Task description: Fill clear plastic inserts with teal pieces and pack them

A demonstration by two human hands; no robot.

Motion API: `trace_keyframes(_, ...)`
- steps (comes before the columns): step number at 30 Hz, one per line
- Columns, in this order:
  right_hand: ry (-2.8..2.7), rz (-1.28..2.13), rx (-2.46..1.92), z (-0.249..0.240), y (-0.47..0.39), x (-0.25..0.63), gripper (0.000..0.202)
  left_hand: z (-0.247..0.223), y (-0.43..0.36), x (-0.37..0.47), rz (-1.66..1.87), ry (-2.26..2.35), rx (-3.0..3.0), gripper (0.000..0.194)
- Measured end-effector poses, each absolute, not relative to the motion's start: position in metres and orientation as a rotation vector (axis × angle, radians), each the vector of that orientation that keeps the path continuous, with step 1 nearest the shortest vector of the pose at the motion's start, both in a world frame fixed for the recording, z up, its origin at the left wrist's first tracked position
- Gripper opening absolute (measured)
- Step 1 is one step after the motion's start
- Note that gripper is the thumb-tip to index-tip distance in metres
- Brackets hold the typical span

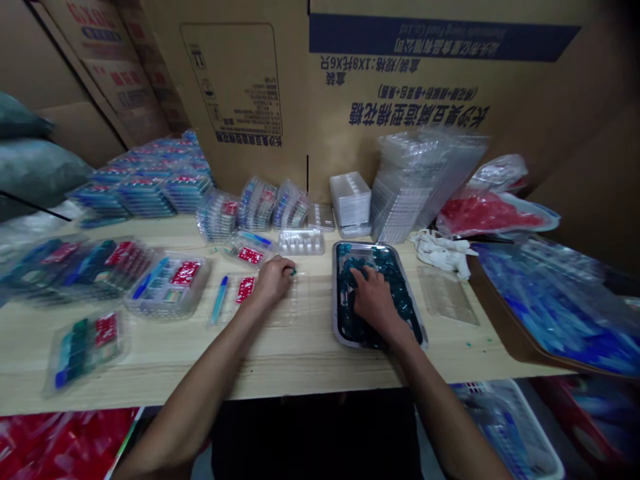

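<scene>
My left hand (273,283), fingertips pinched together on a small green piece (293,271), overlies the clear compartment tray (288,315), long axis left to right; my right hand (373,297), farther off, touches dark-green pieces (395,281) in the metal-rimmed tray (335,300), finger closure indeterminable.

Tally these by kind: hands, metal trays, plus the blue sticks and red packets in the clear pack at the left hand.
Hands: 2 (left hand, right hand)
Metal tray: 1
Blue stick: 1
Red packet: 1
Total: 5
</scene>
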State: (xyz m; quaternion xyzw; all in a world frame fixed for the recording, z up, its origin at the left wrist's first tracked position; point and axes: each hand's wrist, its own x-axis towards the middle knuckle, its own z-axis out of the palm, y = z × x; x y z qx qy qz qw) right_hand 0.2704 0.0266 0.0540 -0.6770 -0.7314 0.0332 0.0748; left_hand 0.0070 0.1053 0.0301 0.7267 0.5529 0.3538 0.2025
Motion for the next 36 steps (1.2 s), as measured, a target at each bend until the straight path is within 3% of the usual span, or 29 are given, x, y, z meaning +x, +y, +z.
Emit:
trace_keyframes(3, -2.335, 0.1, -2.027, 0.054, 0.041, 0.272, 0.059, 0.023, 0.112, 0.009, 0.863, 1.424, 2.132, 0.017)
trace_keyframes(11, -2.373, 0.196, -2.058, 0.051, 0.062, 0.27, 0.038, 0.015, 0.098, 0.018, 0.839, 1.389, 2.128, 0.021)
trace_keyframes(19, -2.257, 0.072, -2.089, 0.055, 0.045, 0.261, 0.045, 0.018, 0.1, 0.018, 0.817, 1.402, 2.166, 0.023)
trace_keyframes(27, -2.573, 0.251, -1.468, 0.052, 0.004, 0.199, 0.031, 0.014, 0.118, 0.021, 0.71, 1.267, 2.331, 0.036)
trace_keyframes(32, -2.572, 0.285, -1.469, 0.045, -0.002, 0.188, 0.031, 0.011, 0.122, 0.015, 0.698, 1.27, 2.276, 0.022)
trace_keyframes(36, -2.558, 0.286, -1.461, 0.041, 0.0, 0.191, 0.029, 0.008, 0.121, 0.011, 0.75, 1.271, 2.243, 0.021)
